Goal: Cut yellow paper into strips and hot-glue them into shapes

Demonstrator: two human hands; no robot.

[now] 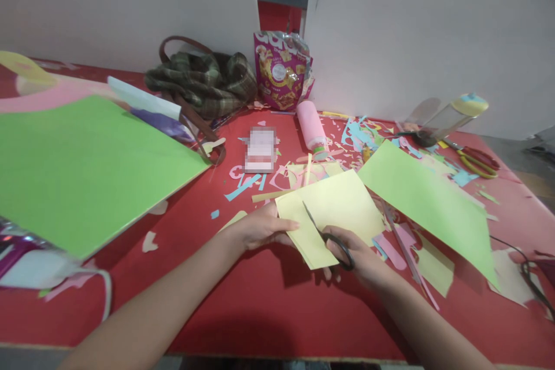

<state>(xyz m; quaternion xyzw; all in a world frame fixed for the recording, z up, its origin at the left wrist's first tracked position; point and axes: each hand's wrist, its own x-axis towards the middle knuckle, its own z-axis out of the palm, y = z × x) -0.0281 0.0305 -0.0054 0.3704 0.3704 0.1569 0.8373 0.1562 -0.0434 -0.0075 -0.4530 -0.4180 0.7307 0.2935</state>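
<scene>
My left hand (269, 226) pinches the left edge of a pale yellow paper (347, 199), thumb on top and fingers underneath. Black-handled scissors (342, 251) are in my right hand (353, 254). One blade lies over the yellow paper, along a slit that parts a strip near my left thumb from the larger sheet. The lower blade is hidden under the paper. Both hands are over the red table (251, 306), with paper scraps just beyond them.
Green sheets lie left (95, 167) and right (429, 202). Behind are a phone-like blurred object (260, 150), a pink bottle (311, 126), a snack bag (281, 72) and a plaid bag (212, 81). At right are other scissors (477, 162) and a clear bottle (448, 121).
</scene>
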